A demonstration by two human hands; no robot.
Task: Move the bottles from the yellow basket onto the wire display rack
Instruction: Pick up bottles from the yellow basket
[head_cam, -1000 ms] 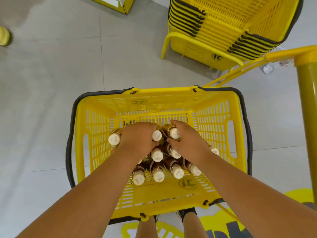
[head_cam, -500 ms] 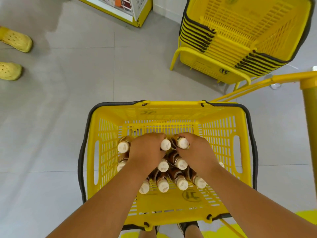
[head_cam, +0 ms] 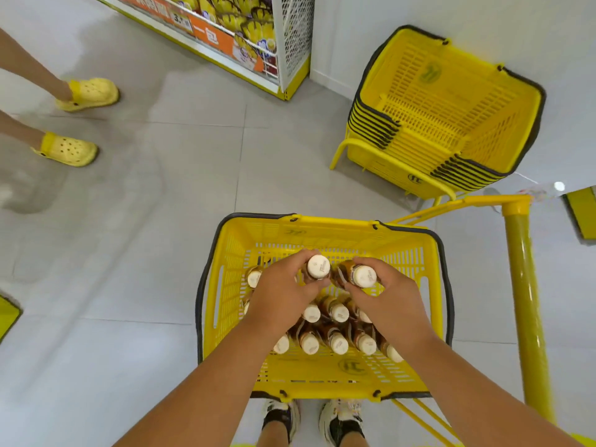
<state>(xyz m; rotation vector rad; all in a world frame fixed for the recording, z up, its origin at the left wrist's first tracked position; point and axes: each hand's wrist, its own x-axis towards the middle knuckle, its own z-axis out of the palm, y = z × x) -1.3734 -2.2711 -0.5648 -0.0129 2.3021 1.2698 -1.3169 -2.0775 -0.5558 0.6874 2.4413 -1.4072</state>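
A yellow basket (head_cam: 325,379) with dark handles stands on the floor in front of my feet. Several brown bottles with white caps (head_cam: 337,341) stand inside it. My left hand (head_cam: 282,291) grips one bottle (head_cam: 318,267) by its neck, raised above the others. My right hand (head_cam: 387,295) grips a second bottle (head_cam: 362,275), tilted, cap towards me. A yellow post (head_cam: 529,304) and yellow wires of a rack rise at the right; the rack's shelves are out of view.
A stack of empty yellow baskets (head_cam: 445,117) sits on a stand at the back right. A snack shelf (head_cam: 225,37) runs along the back. Another person's feet in yellow clogs (head_cam: 69,150) stand at the left. Grey tiled floor lies between.
Both hands have lifted their bottles up from among the others. My head has tilted up, showing the shelf, the basket stack and the other person's feet.
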